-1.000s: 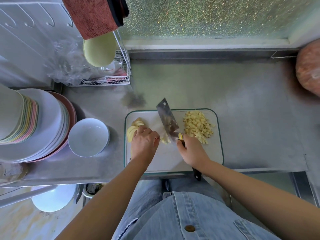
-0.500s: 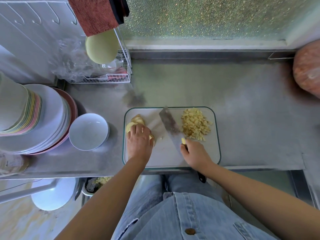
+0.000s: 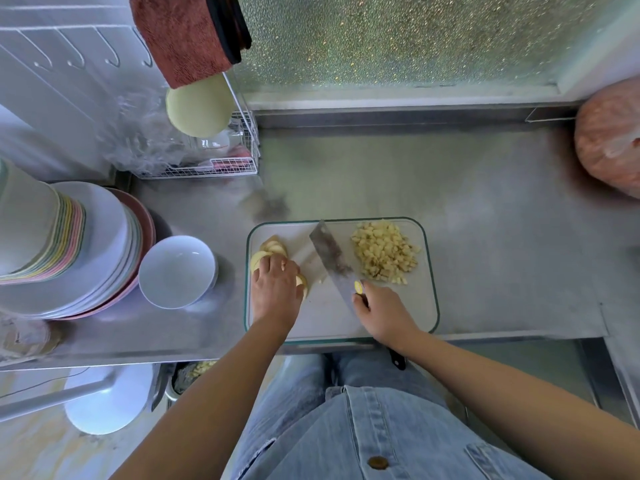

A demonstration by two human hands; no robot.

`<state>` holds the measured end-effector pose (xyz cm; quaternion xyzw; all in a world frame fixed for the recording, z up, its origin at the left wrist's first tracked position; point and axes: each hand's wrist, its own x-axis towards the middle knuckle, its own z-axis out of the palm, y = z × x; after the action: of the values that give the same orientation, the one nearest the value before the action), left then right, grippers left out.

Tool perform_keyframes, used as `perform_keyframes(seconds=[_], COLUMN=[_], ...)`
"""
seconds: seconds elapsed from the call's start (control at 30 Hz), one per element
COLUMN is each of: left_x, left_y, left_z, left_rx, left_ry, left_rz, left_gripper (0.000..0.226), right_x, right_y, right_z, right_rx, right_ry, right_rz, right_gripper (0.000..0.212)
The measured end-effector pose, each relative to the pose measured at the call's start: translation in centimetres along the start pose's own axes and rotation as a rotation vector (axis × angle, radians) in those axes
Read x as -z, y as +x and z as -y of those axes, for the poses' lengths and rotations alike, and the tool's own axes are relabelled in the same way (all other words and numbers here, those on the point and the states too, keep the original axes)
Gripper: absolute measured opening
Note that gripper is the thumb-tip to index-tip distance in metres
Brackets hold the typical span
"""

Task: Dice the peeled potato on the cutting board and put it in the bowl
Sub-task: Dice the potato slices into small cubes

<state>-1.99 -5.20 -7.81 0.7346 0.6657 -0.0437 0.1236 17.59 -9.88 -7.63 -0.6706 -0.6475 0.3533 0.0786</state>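
Observation:
A glass cutting board [image 3: 424, 306] lies on the steel counter. A heap of diced potato [image 3: 384, 252] covers its far right part. Sliced potato [image 3: 273, 249] lies at its far left, and my left hand [image 3: 275, 291] rests on the slices, fingers pressing them down. My right hand [image 3: 382, 311] grips the handle of a cleaver [image 3: 330, 259], whose blade lies slanted across the middle of the board between the slices and the dice. A small potato bit sticks to the blade near my thumb. An empty white bowl [image 3: 176, 271] stands left of the board.
Stacked plates [image 3: 86, 251] crowd the counter's left end beside the bowl. A wire rack [image 3: 207, 164] with a green bowl and plastic stands at the back left under a red towel. A bagged orange lump [image 3: 609, 136] sits far right. The counter's front edge runs just under the board.
The cleaver swept freshly cut pieces right toward the diced heap. My left hand moved back left onto the remaining slices and now covers them.

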Motion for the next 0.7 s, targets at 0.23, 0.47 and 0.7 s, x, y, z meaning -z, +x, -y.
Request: perform_keyframes(seconds=[0.23,0.47,0.7], left_x=[0.3,0.1,0.0], left_y=[-0.1,-0.3,0.2], left_z=[0.6,0.9,0.6], left_rx=[-0.007,-0.034,-0.018], left_ry=[-0.046,-0.052,-0.023], left_rz=[0.010,-0.007,-0.002], left_gripper=[0.037,0.040,0.037], right_x=[1.3,-1.7,1.7], right_y=[0.0,0.0,-0.1], right_z=[0.0,3.2,-1.6], right_rx=[-0.059,0.055,-0.104], right_ry=[0.032,0.009,0.016], right_rz=[-0.091,0.064,-0.142], right_gripper=[0.038,0.022,0.028])
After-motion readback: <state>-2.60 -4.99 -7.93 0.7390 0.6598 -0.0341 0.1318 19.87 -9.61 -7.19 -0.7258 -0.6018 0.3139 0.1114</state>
